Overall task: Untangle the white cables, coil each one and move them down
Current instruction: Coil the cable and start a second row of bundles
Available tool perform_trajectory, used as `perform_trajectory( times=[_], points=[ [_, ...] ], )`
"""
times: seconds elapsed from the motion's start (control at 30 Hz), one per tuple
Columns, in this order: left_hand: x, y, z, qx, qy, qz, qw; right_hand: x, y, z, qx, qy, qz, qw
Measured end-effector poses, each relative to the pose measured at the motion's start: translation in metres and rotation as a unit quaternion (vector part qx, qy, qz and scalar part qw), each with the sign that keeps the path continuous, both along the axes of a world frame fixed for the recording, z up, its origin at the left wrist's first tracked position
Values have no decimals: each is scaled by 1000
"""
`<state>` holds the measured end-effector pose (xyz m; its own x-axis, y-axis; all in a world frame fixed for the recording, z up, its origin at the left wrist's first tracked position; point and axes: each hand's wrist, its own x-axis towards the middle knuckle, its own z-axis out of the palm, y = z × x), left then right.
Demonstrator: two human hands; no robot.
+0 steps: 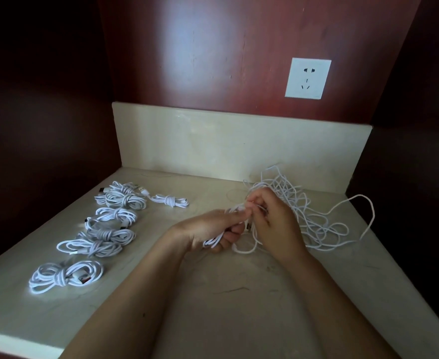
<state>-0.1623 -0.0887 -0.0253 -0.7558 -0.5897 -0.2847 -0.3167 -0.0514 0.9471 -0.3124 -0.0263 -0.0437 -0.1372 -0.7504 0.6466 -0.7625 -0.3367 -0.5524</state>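
While the worktop [239, 307] is carrying both finished and unfinished work, the main risk is sitting in the loose tangle [303, 216] of white cable lying at its right rear, just behind the right hand [272, 221]. Any firm pull on a strand there is likely to be tightening crossings rather than freeing them, and dragging the heap forward. One long loop [366, 203] is straying toward the right edge of the worktop and could be slipping off if tugged.

The row of coiled bundles [121, 200] is lying well apart on the left, so snagging on them is looking unlikely.

The left hand [208, 229] is curling round a half-made coil [214, 242], gripping several loops; a slackening grip would be letting them spring open. The right hand is pinching a strand at the top of that coil, fingers bent close. A small plug [249, 226] seems to be hanging between the hands and could be catching in a loop as cable is being drawn through.
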Motion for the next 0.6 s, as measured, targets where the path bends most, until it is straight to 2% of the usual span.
perform_trajectory(
  times=[0.07,0.17,0.27,0.33,0.4,0.5,0.6],
  points=[
    [0,2,2,-34,25,30,999,0,1,0,5,18,-14,1000],
    [-4,3,1,-155,64,123,978,1,1,0,19,28,-36,999],
    [-12,5,-3,-269,141,230,925,7,1,2,31,52,-65,996],
    [-13,5,-2,-294,207,294,885,12,1,4,27,64,-79,995],
    [-13,5,-1,-291,264,311,865,14,0,5,23,78,-94,992],
    [-16,8,3,-262,355,286,851,10,-6,1,40,142,-121,982],
    [-17,8,14,-102,469,282,831,-7,-12,-6,42,186,-149,970]
  ],
)
